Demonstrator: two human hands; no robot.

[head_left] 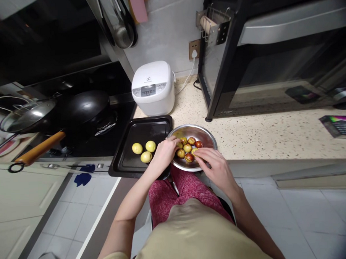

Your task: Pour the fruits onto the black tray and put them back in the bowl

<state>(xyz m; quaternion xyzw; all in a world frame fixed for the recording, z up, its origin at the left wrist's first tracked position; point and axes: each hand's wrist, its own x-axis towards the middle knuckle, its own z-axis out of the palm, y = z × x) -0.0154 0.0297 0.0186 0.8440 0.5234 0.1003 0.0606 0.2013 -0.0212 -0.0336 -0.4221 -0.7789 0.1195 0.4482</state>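
Note:
Several yellow, brown-mottled and reddish jujubes (187,148) lie in a round steel bowl (206,135) at the counter's front edge. My left hand (166,152) reaches over the bowl's left rim. Its fingers are closed on a jujube there, partly hidden by the fingertips. From the right, my right hand (214,164) comes over the rim, with its fingertips on a yellowish jujube (194,152). Left of the bowl, overlapping its side, is a black baking tray (128,162) with three plain yellow-green jujubes (146,157) on it.
Behind the tray stands a white rice cooker (154,88), its cord plugged into the wall. A large black oven (273,71) is at the right. A black wok (84,106) and a lidded pan with a wooden handle (44,148) sit on the stove at the left.

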